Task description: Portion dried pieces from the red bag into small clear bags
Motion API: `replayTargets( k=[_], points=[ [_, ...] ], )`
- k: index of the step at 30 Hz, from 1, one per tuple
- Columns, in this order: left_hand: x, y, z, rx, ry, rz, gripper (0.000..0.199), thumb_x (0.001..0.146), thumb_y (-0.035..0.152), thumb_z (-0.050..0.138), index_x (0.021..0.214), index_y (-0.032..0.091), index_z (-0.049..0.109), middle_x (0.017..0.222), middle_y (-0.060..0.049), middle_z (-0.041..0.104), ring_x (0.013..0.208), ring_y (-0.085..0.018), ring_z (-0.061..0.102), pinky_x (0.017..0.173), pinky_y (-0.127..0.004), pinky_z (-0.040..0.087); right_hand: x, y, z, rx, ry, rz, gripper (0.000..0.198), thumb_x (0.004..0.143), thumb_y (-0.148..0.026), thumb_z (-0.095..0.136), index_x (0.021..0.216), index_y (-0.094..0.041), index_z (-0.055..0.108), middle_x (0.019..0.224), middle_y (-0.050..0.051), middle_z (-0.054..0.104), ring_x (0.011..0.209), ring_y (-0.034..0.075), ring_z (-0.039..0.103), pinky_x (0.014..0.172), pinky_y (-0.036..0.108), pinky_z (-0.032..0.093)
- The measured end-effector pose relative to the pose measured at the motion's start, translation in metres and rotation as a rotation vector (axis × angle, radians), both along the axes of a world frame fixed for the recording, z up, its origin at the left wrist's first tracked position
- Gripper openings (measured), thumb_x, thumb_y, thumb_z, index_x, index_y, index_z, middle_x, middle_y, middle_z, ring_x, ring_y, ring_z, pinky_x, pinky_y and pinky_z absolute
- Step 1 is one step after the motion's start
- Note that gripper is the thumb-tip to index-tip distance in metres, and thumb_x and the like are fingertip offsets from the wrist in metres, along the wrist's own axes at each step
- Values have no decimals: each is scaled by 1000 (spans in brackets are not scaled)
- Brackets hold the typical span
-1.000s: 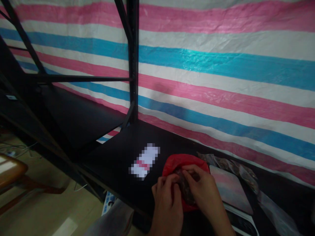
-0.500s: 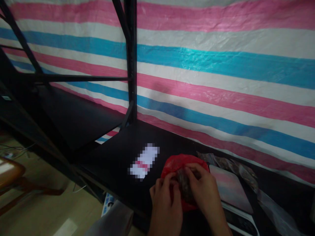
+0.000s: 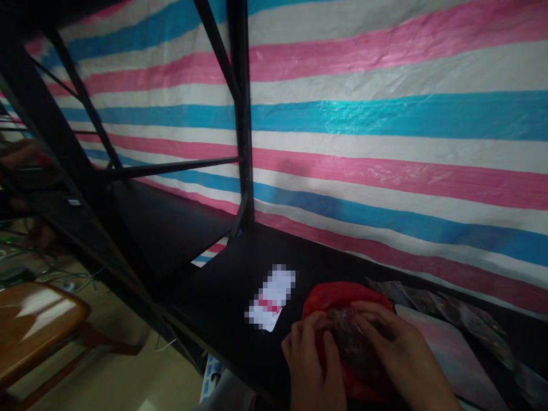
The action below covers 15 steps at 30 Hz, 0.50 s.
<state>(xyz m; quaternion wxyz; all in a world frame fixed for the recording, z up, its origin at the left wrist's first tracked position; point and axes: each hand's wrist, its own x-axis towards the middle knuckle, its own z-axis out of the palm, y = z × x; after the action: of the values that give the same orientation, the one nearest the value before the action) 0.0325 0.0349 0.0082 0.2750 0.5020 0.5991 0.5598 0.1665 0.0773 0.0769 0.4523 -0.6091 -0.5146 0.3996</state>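
Observation:
A red plastic bag [image 3: 351,294] stands with its mouth open on the black shelf [image 3: 222,279]. Inside it sits a clear plastic bag [image 3: 353,342] with dark brownish contents that I cannot make out. My left hand [image 3: 314,354] reaches in from the near left, its curled fingers gripping the clear bag's edge. From the right, my right hand [image 3: 398,342] pinches the same bag between thumb and fingers. Just right of the red bag lies a flat scale [image 3: 449,354] with a pale, shiny top, partly covered by my right hand.
Several small clear bags [image 3: 466,317] lie in a row behind the scale. A white card with a red band [image 3: 274,297] rests left of the red bag. A black rack post [image 3: 244,114] rises behind, before striped sheeting [image 3: 385,114]. A wooden stool [image 3: 38,325] stands lower left.
The camera has turned left and up, so the scene sits lower and further right. Both hands stay at the clear bag, with slight finger shifts; more of the stool shows.

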Motion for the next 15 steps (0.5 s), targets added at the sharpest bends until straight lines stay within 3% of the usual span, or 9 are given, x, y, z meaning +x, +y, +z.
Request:
replayTargets(
  k=[3, 7, 11, 15],
  points=[
    [-3, 10, -7, -24, -49, -3, 32, 103, 39, 52, 125, 27, 71, 125, -11, 75, 122, -34, 61, 106, -51, 44, 9, -1, -1, 20, 90, 2, 42, 57, -58, 85, 81, -23, 82, 90, 11, 83, 87, 32, 79, 83, 39, 64],
    [-12, 23, -3, -93, -61, -181, 35, 100, 52, 57, 120, 32, 78, 124, -9, 75, 121, -35, 62, 105, -54, 48, 11, -6, -2, 87, 204, 24, 45, 61, -61, 91, 83, -23, 81, 87, 10, 83, 83, 30, 79, 81, 38, 64],
    [-15, 27, 16, 72, 32, -165, 27, 100, 45, 56, 102, 35, 81, 112, -4, 79, 116, -34, 64, 108, -59, 42, 8, -12, -4, 157, 264, 20, 46, 69, -62, 91, 92, -23, 81, 91, 9, 83, 90, 30, 79, 84, 38, 63],
    [-13, 29, 22, 185, 115, -172, 26, 100, 36, 56, 109, 38, 80, 115, -2, 80, 118, -32, 64, 107, -57, 41, 7, -20, -7, 190, 272, 57, 42, 76, -62, 88, 91, -23, 80, 92, 8, 82, 90, 27, 78, 85, 37, 62]
  ],
)
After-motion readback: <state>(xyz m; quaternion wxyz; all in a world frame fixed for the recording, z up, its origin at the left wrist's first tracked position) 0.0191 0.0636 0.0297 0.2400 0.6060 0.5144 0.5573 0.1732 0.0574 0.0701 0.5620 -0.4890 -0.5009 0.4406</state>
